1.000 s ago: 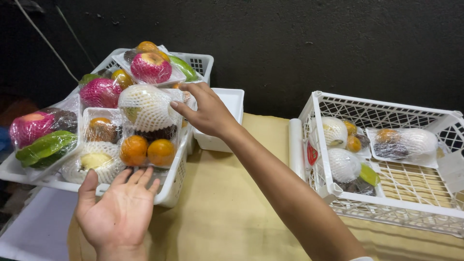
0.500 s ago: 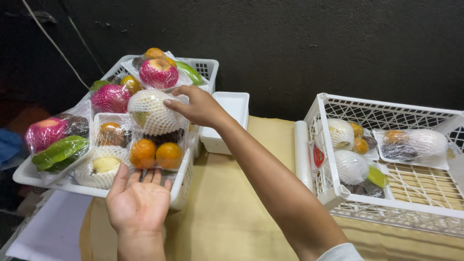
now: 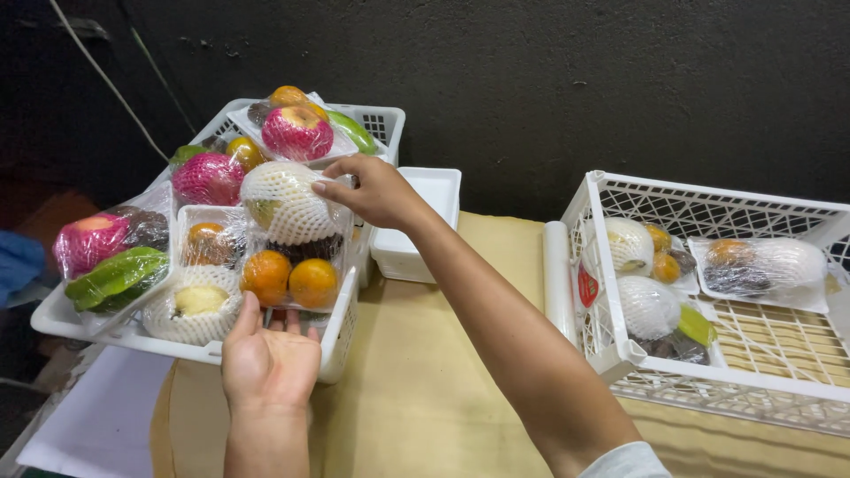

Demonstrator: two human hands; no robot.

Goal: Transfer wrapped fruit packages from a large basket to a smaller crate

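Observation:
A wrapped fruit pack (image 3: 288, 265) with two oranges, a white-netted fruit and a dark fruit lies at the near right corner of the left white crate (image 3: 343, 332). My left hand (image 3: 268, 361) cups its near edge, thumb up beside the oranges and fingers under the tray. My right hand (image 3: 370, 190) reaches across and grips the pack's far top at the wrap, next to the netted fruit.
Several more wrapped fruit packs (image 3: 208, 177) fill the left crate. Behind it stand empty white foam trays (image 3: 423, 230). The right white crate (image 3: 620, 354) holds three wrapped packs (image 3: 761, 265), with a white roll (image 3: 556, 274) against its left side. Yellow cloth (image 3: 425, 389) covers the table.
My left hand has moved forward from below the crate up to the pack's near edge. My right hand has shifted slightly and closed on the pack's far top.

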